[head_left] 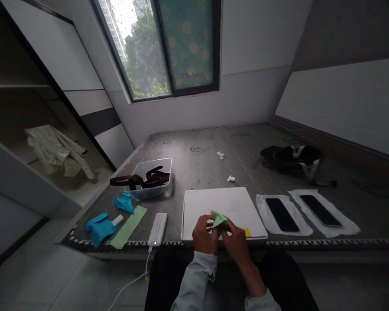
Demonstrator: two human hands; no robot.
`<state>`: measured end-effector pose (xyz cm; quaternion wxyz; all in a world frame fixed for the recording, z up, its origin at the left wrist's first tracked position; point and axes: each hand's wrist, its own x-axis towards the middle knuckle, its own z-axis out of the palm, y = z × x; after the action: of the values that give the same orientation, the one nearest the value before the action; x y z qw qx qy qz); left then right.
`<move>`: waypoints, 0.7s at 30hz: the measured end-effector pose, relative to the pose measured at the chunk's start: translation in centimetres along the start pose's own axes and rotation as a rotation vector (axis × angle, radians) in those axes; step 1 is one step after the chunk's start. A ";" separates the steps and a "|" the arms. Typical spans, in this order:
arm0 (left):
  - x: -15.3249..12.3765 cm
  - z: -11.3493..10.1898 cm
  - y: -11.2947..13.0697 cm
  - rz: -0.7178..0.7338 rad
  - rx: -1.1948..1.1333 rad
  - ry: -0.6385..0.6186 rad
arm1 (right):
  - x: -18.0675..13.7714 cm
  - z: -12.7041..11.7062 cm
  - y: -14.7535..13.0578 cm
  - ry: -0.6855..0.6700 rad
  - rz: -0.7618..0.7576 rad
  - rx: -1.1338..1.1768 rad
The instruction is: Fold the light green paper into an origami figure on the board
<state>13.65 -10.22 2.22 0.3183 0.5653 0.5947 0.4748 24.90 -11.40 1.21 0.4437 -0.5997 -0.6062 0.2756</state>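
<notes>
Pale grey long sleeves [194, 280] and dark trousers [164, 280].

Two hands, the left hand [205, 235] and the right hand [236, 242], meet at six o'clock on one folded pale green paper piece [219, 219]. One white square board [220, 209] lies under them. Two black flat phones [281, 214] [320, 210] lie on two white cloths at three o'clock. At nine o'clock: two folded blue paper shapes [124, 202] [99, 227], one light green paper strip [129, 226], one white power bank [157, 229], one clear plastic box [152, 179]. Two small crumpled white paper scraps [220, 154] [231, 178] lie at twelve o'clock.
</notes>
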 end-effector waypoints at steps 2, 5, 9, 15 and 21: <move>-0.2 -0.3 0.2 -0.001 0.035 0.017 | -0.2 0.4 -0.3 -0.004 -0.057 -0.038; -0.1 -0.9 0.3 0.032 0.116 0.026 | -0.4 0.5 -0.5 -0.018 -0.151 -0.106; 0.2 -2.0 0.4 0.101 0.069 0.041 | -0.4 -0.2 -1.0 -0.015 -0.194 -0.121; -0.1 -3.1 1.7 0.073 -0.178 0.042 | -0.1 -1.9 -2.6 -0.023 -0.076 0.120; -0.8 -3.8 2.6 0.037 -0.267 -0.034 | -0.4 -3.0 -3.4 -0.222 -0.004 0.333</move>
<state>11.31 -12.01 5.80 0.3919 0.5369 0.5102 0.5458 25.82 -12.81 5.48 0.4678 -0.4829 -0.5987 0.4353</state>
